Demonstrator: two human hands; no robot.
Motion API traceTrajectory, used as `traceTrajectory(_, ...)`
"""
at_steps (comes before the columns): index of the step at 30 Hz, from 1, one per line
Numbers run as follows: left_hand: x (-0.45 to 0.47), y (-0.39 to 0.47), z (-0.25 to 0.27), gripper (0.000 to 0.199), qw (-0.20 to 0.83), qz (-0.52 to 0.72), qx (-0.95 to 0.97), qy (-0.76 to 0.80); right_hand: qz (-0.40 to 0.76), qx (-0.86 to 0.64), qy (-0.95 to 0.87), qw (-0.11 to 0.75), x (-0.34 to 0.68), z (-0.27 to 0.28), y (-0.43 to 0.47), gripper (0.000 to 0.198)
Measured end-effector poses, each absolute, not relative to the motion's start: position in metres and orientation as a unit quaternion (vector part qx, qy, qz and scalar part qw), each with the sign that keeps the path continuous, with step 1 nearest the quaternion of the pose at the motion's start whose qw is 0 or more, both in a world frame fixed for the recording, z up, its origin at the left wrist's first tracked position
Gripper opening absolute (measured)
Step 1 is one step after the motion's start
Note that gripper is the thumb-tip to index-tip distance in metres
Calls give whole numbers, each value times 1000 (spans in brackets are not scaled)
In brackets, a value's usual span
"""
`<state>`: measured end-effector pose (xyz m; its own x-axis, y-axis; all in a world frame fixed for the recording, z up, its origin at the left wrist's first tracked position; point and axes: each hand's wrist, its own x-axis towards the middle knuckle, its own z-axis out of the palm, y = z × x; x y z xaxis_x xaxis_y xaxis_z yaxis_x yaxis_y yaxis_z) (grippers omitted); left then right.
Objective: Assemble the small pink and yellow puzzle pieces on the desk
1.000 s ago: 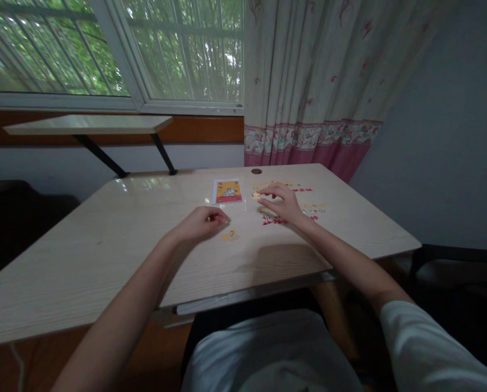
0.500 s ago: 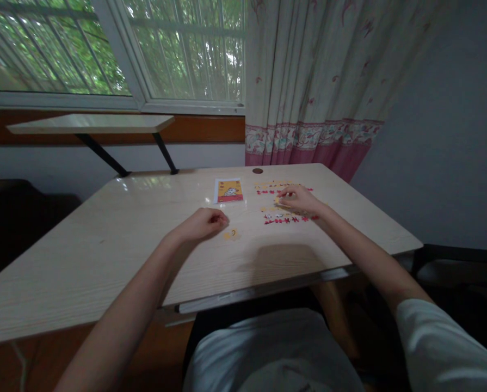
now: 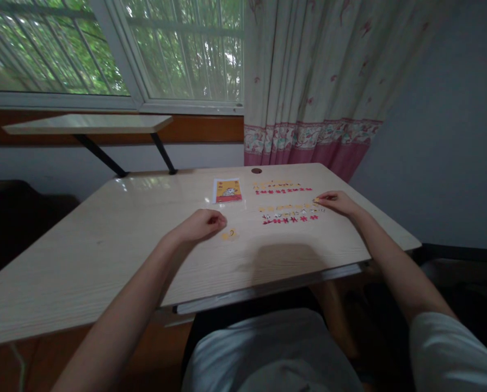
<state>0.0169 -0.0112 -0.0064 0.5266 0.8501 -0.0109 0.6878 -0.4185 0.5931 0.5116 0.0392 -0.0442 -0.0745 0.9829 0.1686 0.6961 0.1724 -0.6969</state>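
Note:
My right hand point(image 3: 338, 202) pinches a small yellow jigsaw piece point(image 3: 316, 200) at the right end of the nearer group of pieces. That group has a yellow row point(image 3: 286, 207), a white row point(image 3: 284, 214) and a red row point(image 3: 290, 219). Farther back lies another group, with a red row point(image 3: 284, 191) along its near side. Curled on the tabletop, my left hand point(image 3: 208, 223) has its fingers closed; whatever may be inside them is hidden. Just right of it lie a few loose yellow pieces point(image 3: 229, 234).
A picture card point(image 3: 227, 190) showing a white animal on yellow and red lies behind my left hand. The pale wooden desk point(image 3: 124, 245) has a cable hole point(image 3: 257, 171) near its back edge. A raised shelf point(image 3: 92, 124) stands at the left, and a curtain point(image 3: 308, 81) hangs behind.
My right hand has moved right, from the middle of the rows to their right end, with the yellow piece between its fingers. My left hand stays in nearly the same place.

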Motion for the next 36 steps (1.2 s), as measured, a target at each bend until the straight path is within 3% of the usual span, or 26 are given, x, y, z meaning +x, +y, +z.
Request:
traceTrajectory(10, 15, -11, -4, 30, 271, 139, 829, 469, 182, -650, -670, 308, 549, -42, 32, 58)
traceTrajectory(23, 12, -14, -2, 29, 319, 133, 832, 434, 232, -623, -687, 292, 562, -40, 28, 47)
traceTrajectory(29, 9, -13, -3, 35, 334, 93, 842, 412, 181, -649, -687, 272, 558, -39, 27, 48)
traceTrajectory(36, 15, -16, -1, 35, 315, 68, 857, 403, 61, -579, -764, 278, 491, -18, 36, 26)
